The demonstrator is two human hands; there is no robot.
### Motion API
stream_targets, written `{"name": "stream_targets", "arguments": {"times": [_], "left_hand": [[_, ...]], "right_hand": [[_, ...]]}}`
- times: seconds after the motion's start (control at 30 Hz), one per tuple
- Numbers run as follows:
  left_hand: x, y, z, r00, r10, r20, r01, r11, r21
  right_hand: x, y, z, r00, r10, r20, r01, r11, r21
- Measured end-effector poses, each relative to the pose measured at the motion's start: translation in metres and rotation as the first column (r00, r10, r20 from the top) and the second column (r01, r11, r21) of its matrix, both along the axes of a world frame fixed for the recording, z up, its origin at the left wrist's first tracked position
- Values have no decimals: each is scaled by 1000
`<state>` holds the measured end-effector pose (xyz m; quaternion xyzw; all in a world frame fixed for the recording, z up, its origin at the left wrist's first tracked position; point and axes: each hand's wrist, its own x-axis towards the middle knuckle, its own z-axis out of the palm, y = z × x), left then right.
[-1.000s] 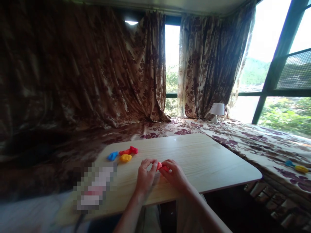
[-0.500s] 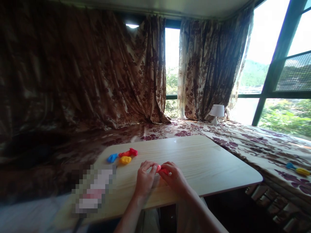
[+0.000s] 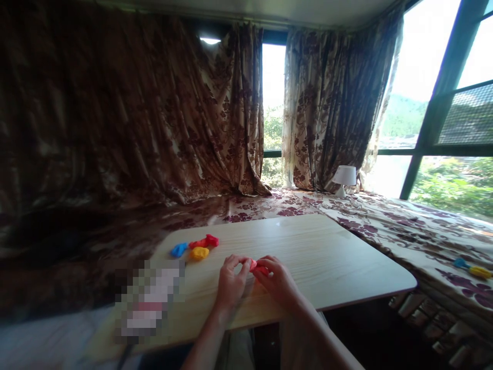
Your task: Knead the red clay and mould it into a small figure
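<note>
Here's the left hand (image 3: 231,279) and the right hand (image 3: 278,277), close together, both pinching a crumpled red piece (image 3: 253,265) above the wood-grain tabletop (image 3: 327,257), near side! Farther left: blue lump (image 3: 178,250), yellow lump (image 3: 199,253).

Both bare forearms rise from the bottom edge and slant inward toward each other, the left forearm (image 3: 211,329) leaning to the right and the right forearm (image 3: 318,326) running up to the left on a longer diagonal. The left hand (image 3: 231,280) and right hand (image 3: 276,278) face one another, near but apart at their tips. On each, the fingers (image 3: 233,259) bend at the knuckles and pinch in toward the thumb. The wrists stay fairly straight, carrying on the line of the forearms.
</note>
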<state>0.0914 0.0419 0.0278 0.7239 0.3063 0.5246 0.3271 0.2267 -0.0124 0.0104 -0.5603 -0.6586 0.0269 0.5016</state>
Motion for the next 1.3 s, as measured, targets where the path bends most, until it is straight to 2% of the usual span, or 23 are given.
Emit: {"name": "stream_targets", "arguments": {"times": [0.3,0.63,0.8,0.9,1.1,1.3], "left_hand": [[-2,2,2,999,-4,35,5,1000,-17],[0,1,0,1000,5,-20,-4,1000,28],[-1,4,-2,999,7,33,-7,1000,-13],[0,5,-5,1000,-18,-25,19,1000,15],[5,6,-13,990,-25,-136,46,986,160],[8,5,-14,991,-59,-120,70,993,90]], "right_hand": [[0,1,2,996,-16,-83,14,1000,-23],[0,1,1,995,18,-98,-19,1000,-7],[4,5,1,934,38,-356,-37,999,9],[7,8,0,889,16,-457,-1,999,32],[6,10,-3,889,71,-453,-74,997,11],[2,2,2,902,131,-412,-149,989,-11]]}}
